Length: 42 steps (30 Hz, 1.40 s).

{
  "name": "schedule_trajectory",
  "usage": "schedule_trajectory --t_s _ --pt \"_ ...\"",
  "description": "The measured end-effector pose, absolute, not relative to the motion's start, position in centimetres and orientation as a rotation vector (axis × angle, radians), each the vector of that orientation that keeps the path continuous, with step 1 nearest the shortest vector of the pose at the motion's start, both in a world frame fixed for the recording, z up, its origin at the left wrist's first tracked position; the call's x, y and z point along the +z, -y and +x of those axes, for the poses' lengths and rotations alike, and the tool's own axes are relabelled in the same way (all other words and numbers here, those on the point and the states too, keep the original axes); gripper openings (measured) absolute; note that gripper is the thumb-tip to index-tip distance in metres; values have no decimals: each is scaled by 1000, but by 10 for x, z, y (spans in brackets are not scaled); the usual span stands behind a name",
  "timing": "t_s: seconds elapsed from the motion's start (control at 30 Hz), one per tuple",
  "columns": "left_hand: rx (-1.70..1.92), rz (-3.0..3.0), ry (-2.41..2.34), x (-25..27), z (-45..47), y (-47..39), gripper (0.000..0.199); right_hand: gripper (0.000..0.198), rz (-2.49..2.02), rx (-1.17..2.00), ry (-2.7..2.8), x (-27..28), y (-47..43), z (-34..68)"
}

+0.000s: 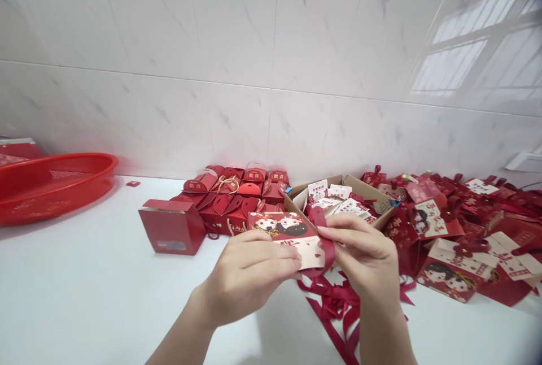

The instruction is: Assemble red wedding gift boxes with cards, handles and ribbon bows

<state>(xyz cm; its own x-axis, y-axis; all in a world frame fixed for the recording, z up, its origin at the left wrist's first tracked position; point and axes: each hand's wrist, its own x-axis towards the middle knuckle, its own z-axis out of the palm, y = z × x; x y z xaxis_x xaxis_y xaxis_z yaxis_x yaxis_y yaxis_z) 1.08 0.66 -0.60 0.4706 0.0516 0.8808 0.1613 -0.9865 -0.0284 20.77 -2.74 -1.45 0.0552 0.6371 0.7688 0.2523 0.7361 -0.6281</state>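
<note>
My left hand (249, 272) is closed on a red and cream gift box (283, 226) printed with two cartoon figures, holding it up above the table. At the box's right end, my right hand (362, 249) pinches a dark red ribbon (324, 240) between thumb and fingers. The ribbon bends around that end of the box; its far side is hidden. Below the hands, a tangle of loose red ribbons (339, 300) lies on the white table (105, 297).
A cardboard box (381, 218) of white and red cards stands behind my hands. Several small red boxes (228, 201) and a plain red box (173, 226) are to the left. Finished-looking gift boxes (453, 272) crowd the right. A red plastic basin (55, 190) sits far left, by the tiled wall (237, 71).
</note>
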Motion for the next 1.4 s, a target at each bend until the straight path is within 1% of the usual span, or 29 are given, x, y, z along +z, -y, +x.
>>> schedule_trajectory --t_s 0.13,0.2,0.4,0.47,0.57,0.63,0.7,0.83,0.93,1.13,1.23,1.4 --pt "-1526 -2602 217 -6 11 -6 21 35 -789 365 1547 -12 33 205" --pt "-1516 -2592 234 -5 10 -5 20 35 -792 400 1587 -12 34 204" --pt "-1464 -2667 230 -5 6 -6 18 37 -770 369 1670 -11 35 195" --pt "-1520 -2673 223 -6 7 -7 17 35 -768 398 1681 -10 36 193" --pt "-1657 -2688 315 -8 8 -6 13 27 -772 486 1669 -10 36 191" --pt "-1696 -2715 405 -8 8 -4 13 21 -760 529 1646 -12 35 191" --pt "-1709 -2724 461 -8 8 -3 13 20 -756 584 1634 -13 34 192" --pt "-1747 -2709 466 -7 9 -2 13 21 -754 701 1645 -17 35 194" --pt "-1765 -2710 460 -5 10 -2 13 22 -738 696 1641 -18 36 195" --pt "-1786 -2682 444 -4 9 -1 14 31 -701 649 1678 -19 35 198" --pt "-1769 -2665 421 -5 8 -1 15 31 -664 626 1732 -18 35 198" --pt "-1750 -2689 392 -3 8 -2 14 29 -612 689 1748 -15 33 196"
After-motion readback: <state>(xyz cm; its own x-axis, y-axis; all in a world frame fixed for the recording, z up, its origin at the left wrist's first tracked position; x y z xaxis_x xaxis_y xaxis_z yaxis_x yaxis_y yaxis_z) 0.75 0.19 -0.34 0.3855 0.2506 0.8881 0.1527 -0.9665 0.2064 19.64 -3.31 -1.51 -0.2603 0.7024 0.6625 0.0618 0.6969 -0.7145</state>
